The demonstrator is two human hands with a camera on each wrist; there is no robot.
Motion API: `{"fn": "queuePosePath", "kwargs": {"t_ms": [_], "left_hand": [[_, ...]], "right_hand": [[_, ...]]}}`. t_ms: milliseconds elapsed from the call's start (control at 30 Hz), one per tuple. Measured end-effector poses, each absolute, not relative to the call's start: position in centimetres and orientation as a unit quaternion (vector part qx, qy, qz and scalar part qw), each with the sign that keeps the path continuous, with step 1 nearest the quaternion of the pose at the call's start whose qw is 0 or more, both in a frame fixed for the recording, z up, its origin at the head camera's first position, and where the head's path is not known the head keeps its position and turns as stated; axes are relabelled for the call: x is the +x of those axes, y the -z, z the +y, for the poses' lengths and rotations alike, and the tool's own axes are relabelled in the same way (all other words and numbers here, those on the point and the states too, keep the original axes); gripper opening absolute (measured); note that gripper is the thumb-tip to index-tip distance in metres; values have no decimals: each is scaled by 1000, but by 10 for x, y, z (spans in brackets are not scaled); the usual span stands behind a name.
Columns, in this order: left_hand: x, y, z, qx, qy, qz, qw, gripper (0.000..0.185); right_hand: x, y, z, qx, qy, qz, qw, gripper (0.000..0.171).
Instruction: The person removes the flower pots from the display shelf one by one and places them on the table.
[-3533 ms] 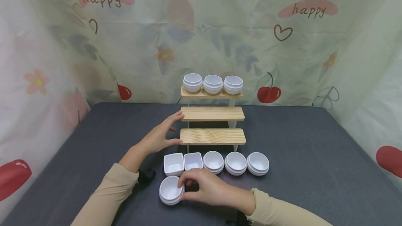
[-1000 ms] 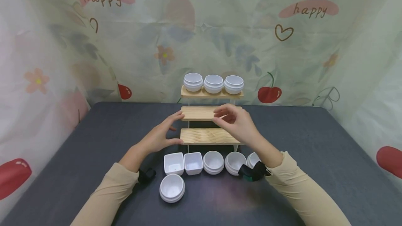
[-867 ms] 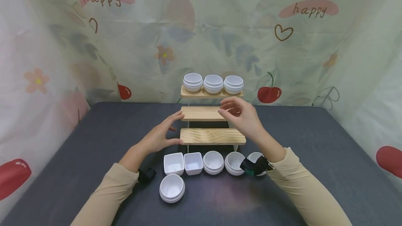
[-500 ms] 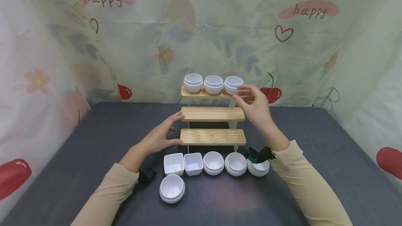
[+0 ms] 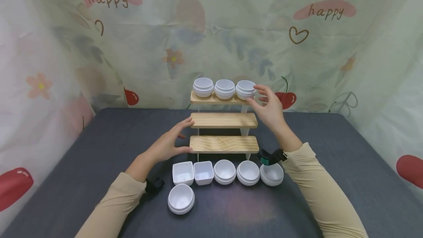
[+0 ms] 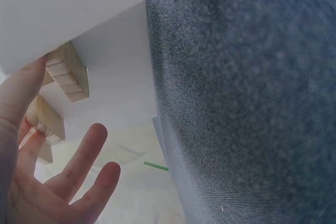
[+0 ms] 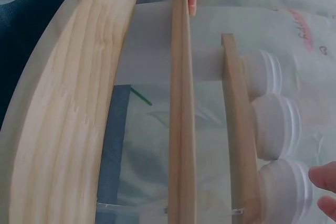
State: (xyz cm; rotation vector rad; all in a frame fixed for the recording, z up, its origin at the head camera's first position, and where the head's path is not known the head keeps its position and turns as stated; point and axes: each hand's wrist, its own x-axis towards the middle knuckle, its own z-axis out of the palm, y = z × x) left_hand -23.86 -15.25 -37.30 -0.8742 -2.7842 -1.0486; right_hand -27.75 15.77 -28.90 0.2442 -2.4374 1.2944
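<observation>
Left hand (image 5: pixel 166 143) braces left end of three-tier wooden rack (image 5: pixel 224 120): fingers spread, straight, touching middle and bottom shelf edges. Right hand (image 5: pixel 269 108) raised at right end of top shelf, fingers loosely apart, fingertips just beside rightmost round white bowl (image 5: pixel 246 89), grasping nothing. Three such bowls on top shelf. On dark counter (image 5: pixel 330 157) before rack: two square dishes, three round bowls in row; one more round bowl (image 5: pixel 180 198) nearer.

Long beige fabric sleeves (image 5: pixel 115 205) cover both forearms to the wrists — each wrist bears a black strap (image 5: pixel 153 185), the right one seemingly green-edged.
</observation>
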Motion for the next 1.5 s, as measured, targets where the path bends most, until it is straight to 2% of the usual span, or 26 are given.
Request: {"fn": "queuePosePath", "kwargs": {"t_ms": [233,1067,1500], "left_hand": [[-239,374,-153,-294,342,-892,31,88],[-240,373,-153,-285,339,-896,22,88],[-238,372,-153,-295,336,-894,35,87]], "right_hand": [[-283,291,155,84,-456,-869,173,47],[-292,292,148,52,-456,-862,216,37],[-290,289,150,42,-476,-852,214,35]]}}
